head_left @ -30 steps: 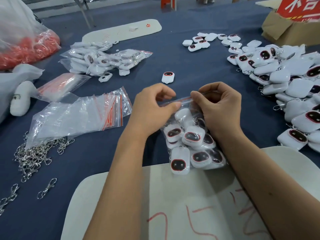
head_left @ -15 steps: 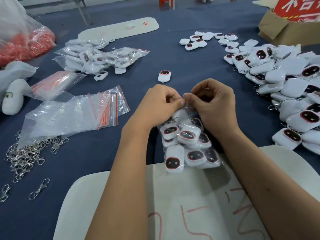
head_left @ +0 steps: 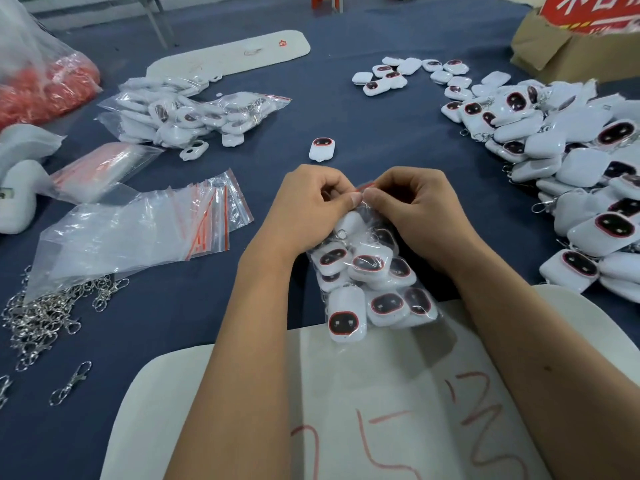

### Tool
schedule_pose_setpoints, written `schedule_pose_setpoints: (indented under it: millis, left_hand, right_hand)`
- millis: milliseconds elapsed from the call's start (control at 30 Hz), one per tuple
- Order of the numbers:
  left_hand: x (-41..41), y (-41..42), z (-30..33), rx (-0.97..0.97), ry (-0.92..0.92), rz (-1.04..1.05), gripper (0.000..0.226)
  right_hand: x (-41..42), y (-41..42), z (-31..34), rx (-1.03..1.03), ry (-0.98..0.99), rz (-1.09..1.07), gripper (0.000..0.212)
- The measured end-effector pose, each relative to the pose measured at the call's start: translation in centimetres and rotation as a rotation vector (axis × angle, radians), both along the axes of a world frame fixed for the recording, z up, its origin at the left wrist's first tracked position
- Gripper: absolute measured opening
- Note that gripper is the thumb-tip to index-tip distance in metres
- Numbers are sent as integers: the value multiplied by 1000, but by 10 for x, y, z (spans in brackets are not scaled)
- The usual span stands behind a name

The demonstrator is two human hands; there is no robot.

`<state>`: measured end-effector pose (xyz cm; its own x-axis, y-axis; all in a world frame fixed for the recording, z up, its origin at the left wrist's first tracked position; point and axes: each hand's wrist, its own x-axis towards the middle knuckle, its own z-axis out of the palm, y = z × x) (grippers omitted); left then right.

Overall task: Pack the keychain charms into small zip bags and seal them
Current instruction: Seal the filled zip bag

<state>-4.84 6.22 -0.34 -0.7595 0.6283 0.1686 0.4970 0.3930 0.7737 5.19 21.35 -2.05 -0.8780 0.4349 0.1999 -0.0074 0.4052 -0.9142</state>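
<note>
Clear zip bag [head_left: 372, 271] (pinched shut-side) holds white charms [head_left: 347, 315].

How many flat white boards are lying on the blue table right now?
2. The near board lies closest, its far edge under the bag of charms; the far board lies beyond the packed bags on the left. None seems hidden.

Packing workshop, small-goods assembly bench. Dark blue cloth-covered table [head_left: 398, 126] heaped with identical white charms [head_left: 568, 157], stack of empty zip bags [head_left: 145, 230], pile of metal clasps [head_left: 45, 313], filled bags [head_left: 187, 116], cardboard carton [head_left: 568, 53] at far edge.
</note>
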Motion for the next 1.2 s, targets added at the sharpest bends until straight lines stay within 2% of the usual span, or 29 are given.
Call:
schedule_pose_setpoints:
  millis: [400,567,733,900,1000,1200]
  left_hand:
    - [-5,-2,-2,44,-13,4,13]
    - [-10,-9,-8,56,-74,25,13]
    - [-7,-6,-8,77,-54,12,15]
    - [-6,-7,-7,97,-100,-2,14]
    - [-8,-10,-7,95,-142,0,12]
    - [-8,-9,-8,108,-116,46,12]
  right_hand:
    - [1,-2,2,5,29,23,12]
    - [-2,-1,-2,23,33,-49,14]
    - [-3,-1,-2,3,28,-56,15]
    - [-1,-2,1,-17,5,15,14]
    - [-2,-2,0,1,19,-22,14]
    - [-1,-2,0,4,24,-53,16]
